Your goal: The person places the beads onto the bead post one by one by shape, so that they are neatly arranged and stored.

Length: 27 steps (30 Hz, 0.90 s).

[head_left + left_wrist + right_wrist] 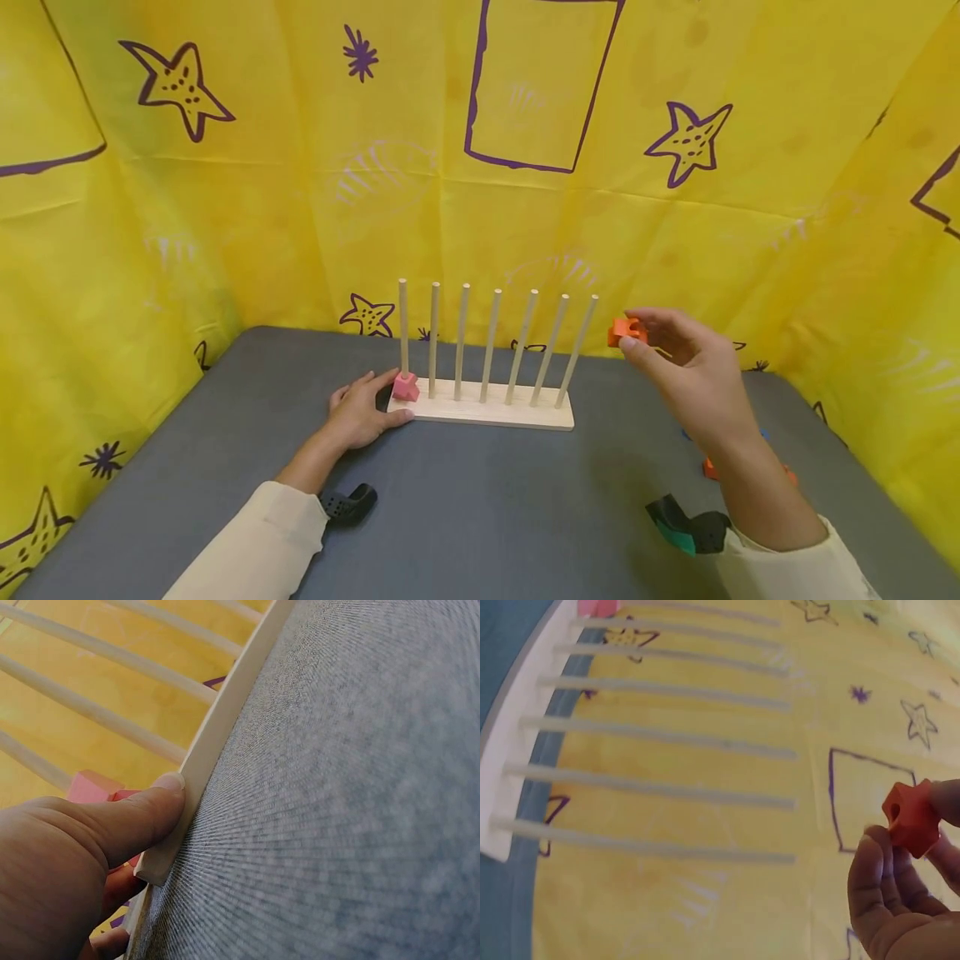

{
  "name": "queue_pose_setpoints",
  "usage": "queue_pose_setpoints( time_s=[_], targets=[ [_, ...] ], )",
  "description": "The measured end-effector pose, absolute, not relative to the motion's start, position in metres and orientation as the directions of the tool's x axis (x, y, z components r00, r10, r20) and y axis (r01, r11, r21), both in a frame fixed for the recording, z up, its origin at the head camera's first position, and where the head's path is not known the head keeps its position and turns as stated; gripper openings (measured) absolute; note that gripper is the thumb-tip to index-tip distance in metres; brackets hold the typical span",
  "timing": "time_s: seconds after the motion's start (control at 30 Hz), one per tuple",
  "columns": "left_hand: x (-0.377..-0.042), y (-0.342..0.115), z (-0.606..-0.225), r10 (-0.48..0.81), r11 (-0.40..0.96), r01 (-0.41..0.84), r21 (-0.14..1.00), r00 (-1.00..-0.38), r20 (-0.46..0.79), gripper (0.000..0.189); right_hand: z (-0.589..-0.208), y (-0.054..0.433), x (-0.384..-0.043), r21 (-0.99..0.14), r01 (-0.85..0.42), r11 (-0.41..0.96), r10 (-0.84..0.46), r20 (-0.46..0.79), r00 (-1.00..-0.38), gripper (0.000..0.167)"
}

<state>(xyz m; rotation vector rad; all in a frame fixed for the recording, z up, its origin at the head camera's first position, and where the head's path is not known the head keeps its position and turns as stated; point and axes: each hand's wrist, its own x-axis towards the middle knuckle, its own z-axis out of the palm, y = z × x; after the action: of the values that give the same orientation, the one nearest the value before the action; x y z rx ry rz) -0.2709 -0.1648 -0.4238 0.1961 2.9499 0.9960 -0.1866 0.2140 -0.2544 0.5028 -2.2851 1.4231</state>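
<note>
A wooden base (487, 410) with a row of several upright pegs (491, 346) stands on the dark table. Over the leftmost peg sits a pink block (406, 387), low against the base. My left hand (363, 412) grips the base's left end, its thumb (154, 810) along the front edge and fingers behind. Up in the air, right of the rightmost peg, my right hand (701, 379) pinches an orange star-shaped bead (915, 821) between thumb and fingertips. A hole shows in the bead's side facing the pegs in the right wrist view.
Behind my right forearm, orange pieces (710, 469) and a blue piece (763, 434) lie on the table (480, 508), partly hidden. Yellow cloth (300, 225) with purple drawings walls the table at the back and sides.
</note>
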Motion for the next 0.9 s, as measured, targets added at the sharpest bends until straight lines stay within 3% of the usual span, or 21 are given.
queue_pose_setpoints(
  time_s=[0.9],
  targets=[
    [-0.274,-0.164,-0.421,0.126,0.794,0.104,0.599,-0.992,0.006,0.084,-0.233,0.122,-0.246,-0.775,-0.591,0.222,-0.177,0.565,-0.806,0.027]
  ],
)
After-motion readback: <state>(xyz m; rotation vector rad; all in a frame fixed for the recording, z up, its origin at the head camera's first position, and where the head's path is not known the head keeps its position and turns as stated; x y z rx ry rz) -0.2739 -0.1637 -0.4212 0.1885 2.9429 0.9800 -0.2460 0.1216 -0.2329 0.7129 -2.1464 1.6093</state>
